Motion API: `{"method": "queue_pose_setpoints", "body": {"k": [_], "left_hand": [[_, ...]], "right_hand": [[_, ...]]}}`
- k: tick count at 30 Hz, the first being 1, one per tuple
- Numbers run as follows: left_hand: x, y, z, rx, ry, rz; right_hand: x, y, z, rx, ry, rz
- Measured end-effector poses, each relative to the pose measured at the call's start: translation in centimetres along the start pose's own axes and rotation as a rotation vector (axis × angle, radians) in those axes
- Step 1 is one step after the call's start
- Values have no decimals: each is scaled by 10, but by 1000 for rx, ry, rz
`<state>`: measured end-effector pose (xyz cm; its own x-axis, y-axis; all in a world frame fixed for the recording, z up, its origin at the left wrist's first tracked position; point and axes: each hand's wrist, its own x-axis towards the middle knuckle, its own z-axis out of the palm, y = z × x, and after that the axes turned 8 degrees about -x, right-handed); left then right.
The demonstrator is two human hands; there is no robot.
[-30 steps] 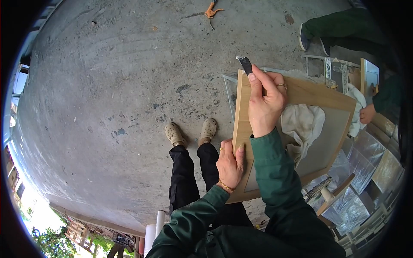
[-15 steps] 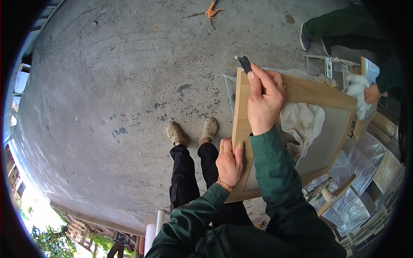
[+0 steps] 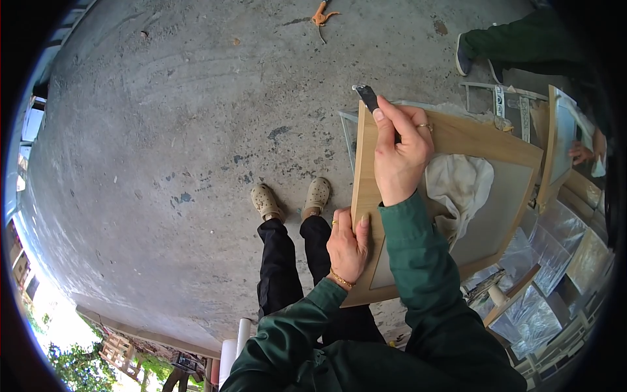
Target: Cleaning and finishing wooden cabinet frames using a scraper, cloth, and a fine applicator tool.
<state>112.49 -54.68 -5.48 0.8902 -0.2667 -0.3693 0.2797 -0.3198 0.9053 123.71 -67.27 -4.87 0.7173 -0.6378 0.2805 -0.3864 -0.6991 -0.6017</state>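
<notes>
A wood-framed panel [image 3: 479,134] with a pale inset lies in front of me, its long left edge facing me. Along that edge my left hand [image 3: 348,245] is closed, thumb on the face and fingers over the side. My right hand [image 3: 403,153] pinches a small flat black scraper [image 3: 368,97] at the panel's far left corner. Whitish material clings to the scraper's tip. A crumpled off-white cloth [image 3: 462,186] rests on the panel, right of my right wrist, which partly hides it.
Another person's hand [image 3: 580,153] is at a second framed panel [image 3: 560,137] on the right. Plastic-wrapped panels [image 3: 529,320] are stacked at lower right. An orange air blow gun [image 3: 321,17] lies on the concrete floor [image 3: 163,117]. White rolls [image 3: 228,356] stand at lower left.
My right hand and the scraper have shifted slightly left; my left hand stays at the edge. The other person's hand and white cloth have moved right across the second panel.
</notes>
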Motion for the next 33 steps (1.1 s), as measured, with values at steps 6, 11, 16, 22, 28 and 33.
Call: {"method": "queue_pose_setpoints", "body": {"k": [6,11,16,22,28,33], "left_hand": [[-1,0,1,1,-9,-12],[7,2,-7,-149,-70,-42],[67,18,-9,-480,-42,5],[151,59,-4,-435,-35,26],[169,59,5,-242,57,114],[192,67,-4,-596,86,-396]], "right_hand": [[0,0,-2,0,-8,-41],[13,1,-21,514,-87,305],[32,3,-51,616,-180,433],[40,7,-55,640,-198,381],[41,14,-55,603,-241,412],[36,19,-65,612,-217,416]]}}
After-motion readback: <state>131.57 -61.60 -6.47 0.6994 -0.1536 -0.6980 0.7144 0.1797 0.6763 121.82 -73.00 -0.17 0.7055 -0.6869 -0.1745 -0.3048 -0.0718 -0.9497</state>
